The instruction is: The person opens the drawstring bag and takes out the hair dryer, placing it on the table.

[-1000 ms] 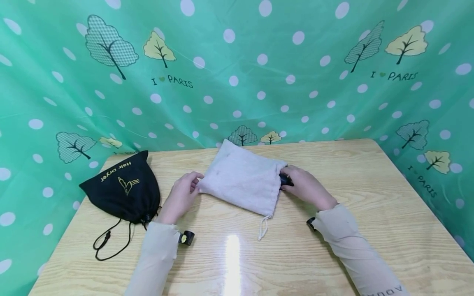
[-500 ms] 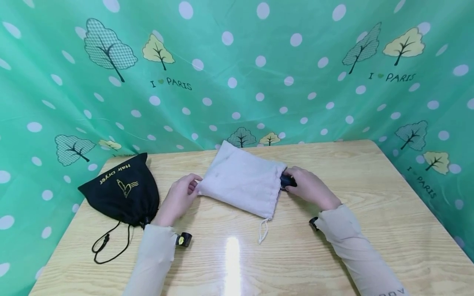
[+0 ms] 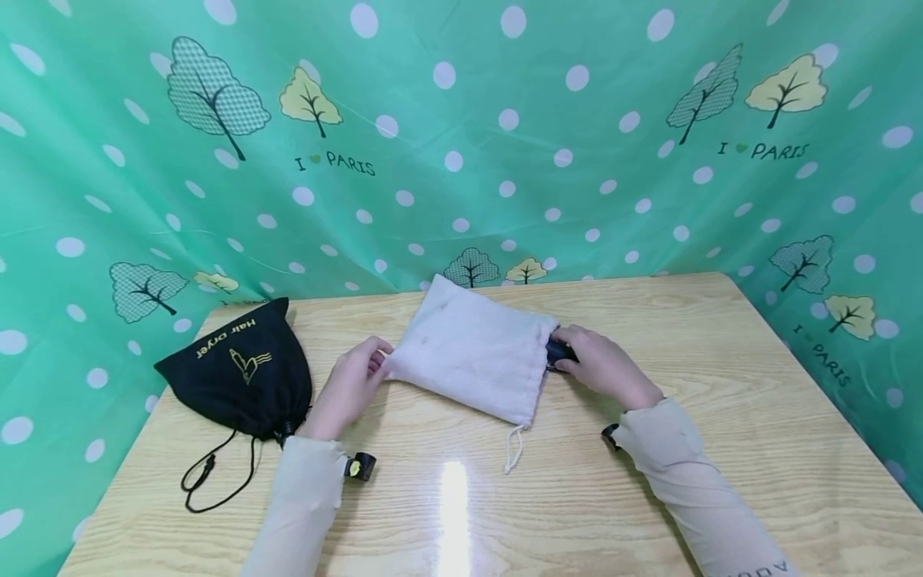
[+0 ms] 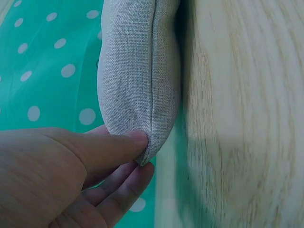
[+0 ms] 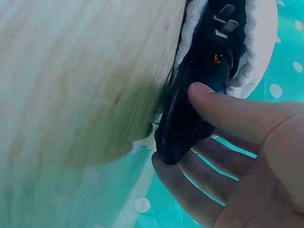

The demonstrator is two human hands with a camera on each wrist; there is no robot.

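Note:
A light grey cloth drawstring bag point(image 3: 472, 349) lies in the middle of the table, its mouth toward the right. My left hand point(image 3: 353, 385) pinches its lower left corner between thumb and fingers, also seen on the bag's seam point(image 4: 151, 80) in the left wrist view. At the mouth, my right hand point(image 3: 602, 365) grips a smooth black handle point(image 5: 190, 114) with a ribbed end, thumb on top and fingers beneath. Two metal plug prongs point(image 5: 227, 20) show on black plastic inside the opening. The rest of that object is hidden in the bag.
A black drawstring bag point(image 3: 248, 369) printed "Hair Dryer" lies on the left, its cords point(image 3: 216, 493) trailing forward. The grey bag's white cord point(image 3: 513, 449) hangs from its near corner. A green dotted curtain point(image 3: 461, 160) stands behind the wooden table point(image 3: 577, 497).
My right hand has shifted slightly right, and a little more of the black handle shows outside the grey bag. My left hand keeps its hold on the corner.

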